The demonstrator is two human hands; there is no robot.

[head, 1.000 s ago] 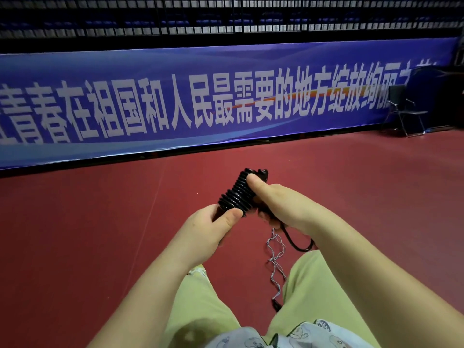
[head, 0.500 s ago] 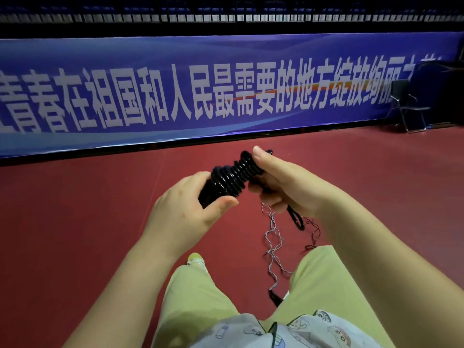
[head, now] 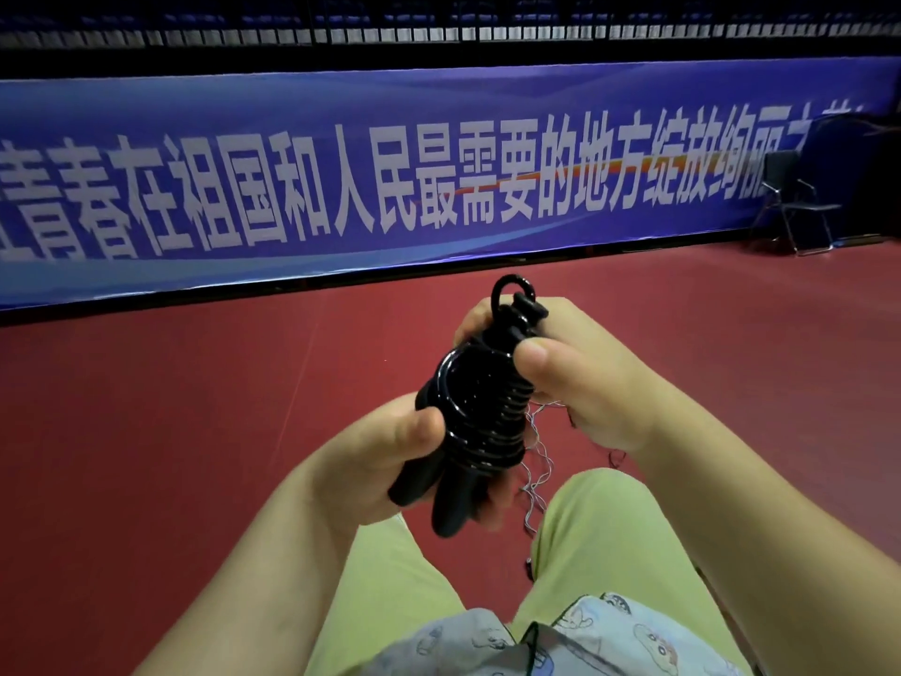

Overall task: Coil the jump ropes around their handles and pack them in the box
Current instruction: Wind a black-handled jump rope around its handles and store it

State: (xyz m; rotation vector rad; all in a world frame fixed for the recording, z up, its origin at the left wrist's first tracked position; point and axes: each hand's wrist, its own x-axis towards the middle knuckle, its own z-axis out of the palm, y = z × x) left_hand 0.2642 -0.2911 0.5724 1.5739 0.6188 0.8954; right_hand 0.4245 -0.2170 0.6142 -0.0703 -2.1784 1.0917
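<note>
A black jump rope is wound in tight coils round its two black handles, whose ends stick out below. My left hand grips the lower part of the bundle, thumb across the coils. My right hand holds the upper end, thumb pressed on the coils, and a small loop of rope stands up above the fingers. No box is in view.
A thin crinkled whitish cord lies on the red floor between my knees. A blue banner runs along the wall ahead. A black folding chair stands at the far right.
The bundle has swung from lying sideways to nearly upright, handle ends pointing down at me. My right hand has shifted to the top end, and a rope loop now shows above it.
</note>
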